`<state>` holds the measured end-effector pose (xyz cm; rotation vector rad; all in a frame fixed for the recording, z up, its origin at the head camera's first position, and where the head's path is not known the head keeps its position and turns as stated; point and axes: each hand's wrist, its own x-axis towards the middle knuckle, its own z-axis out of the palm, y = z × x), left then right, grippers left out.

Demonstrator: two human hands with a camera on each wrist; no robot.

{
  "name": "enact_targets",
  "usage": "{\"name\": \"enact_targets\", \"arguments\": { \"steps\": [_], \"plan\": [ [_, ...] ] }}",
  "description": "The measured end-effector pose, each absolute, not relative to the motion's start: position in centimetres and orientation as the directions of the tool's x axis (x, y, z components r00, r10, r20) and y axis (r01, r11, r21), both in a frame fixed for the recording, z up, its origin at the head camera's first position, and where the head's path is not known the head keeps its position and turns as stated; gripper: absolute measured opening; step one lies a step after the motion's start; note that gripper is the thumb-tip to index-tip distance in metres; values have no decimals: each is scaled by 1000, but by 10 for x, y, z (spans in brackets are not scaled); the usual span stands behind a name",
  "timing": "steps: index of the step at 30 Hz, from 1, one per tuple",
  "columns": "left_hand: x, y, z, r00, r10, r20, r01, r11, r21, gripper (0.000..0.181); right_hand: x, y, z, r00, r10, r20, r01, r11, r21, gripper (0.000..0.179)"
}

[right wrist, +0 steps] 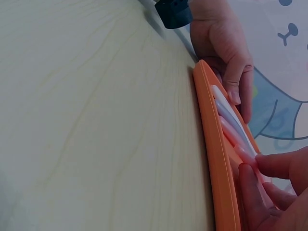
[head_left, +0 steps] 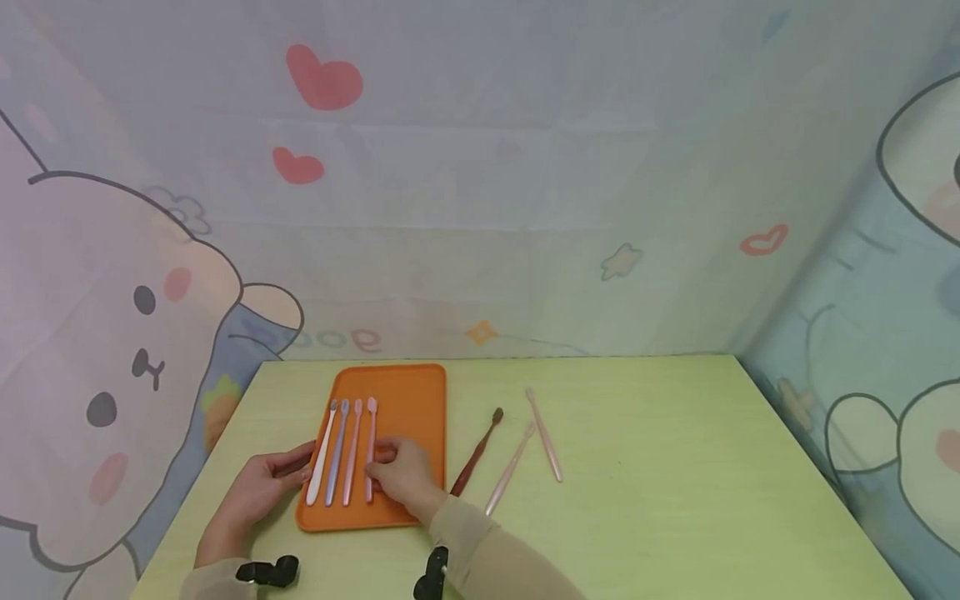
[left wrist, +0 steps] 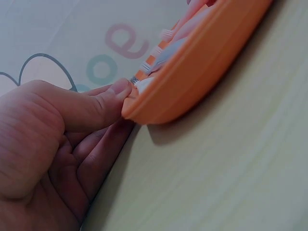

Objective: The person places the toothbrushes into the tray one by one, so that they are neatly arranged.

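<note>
An orange tray [head_left: 412, 400] lies on the table with a row of toothbrushes along its left half, heads toward the back. From the left they are a white toothbrush [head_left: 320, 467], a lavender toothbrush [head_left: 337, 462], a pink toothbrush [head_left: 352, 458] and another pink toothbrush [head_left: 372, 433]. My right hand [head_left: 408, 479] pinches this last one by its handle between thumb and fingers, inside the tray. At the tray's left side, my left hand [head_left: 258, 492] grips the rim; in the left wrist view its thumb [left wrist: 108, 103] presses on the edge near the white handle.
Right of the tray lie a brown toothbrush [head_left: 477, 454], a pale pink toothbrush [head_left: 512, 467] and a pink toothbrush [head_left: 545, 437], all slanted. My right sleeve [head_left: 495, 550] crosses near the handles of the first two. A cartoon-printed cloth [head_left: 525, 208] hangs behind the table.
</note>
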<state>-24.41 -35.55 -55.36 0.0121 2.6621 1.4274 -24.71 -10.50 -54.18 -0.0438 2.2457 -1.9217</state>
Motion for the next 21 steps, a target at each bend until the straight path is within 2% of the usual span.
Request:
{"name": "enact_targets", "arguments": {
  "steps": [3,11,21],
  "plan": [
    [-245,-356,-554,-993,58,-102,-53,557,829,54,-248,-106,-541,-985,-135,-110,86,172,-981,34],
    [-243,-360,-556,-994,61,-91,-40,572,819,55,-247,-108,-546,-991,-127,-49,4,331,-944,31],
    [-244,-358,-555,-993,67,-101,-44,572,819,55,-247,-107,-546,-991,-133,-30,-20,362,-932,28]
  ]
}}
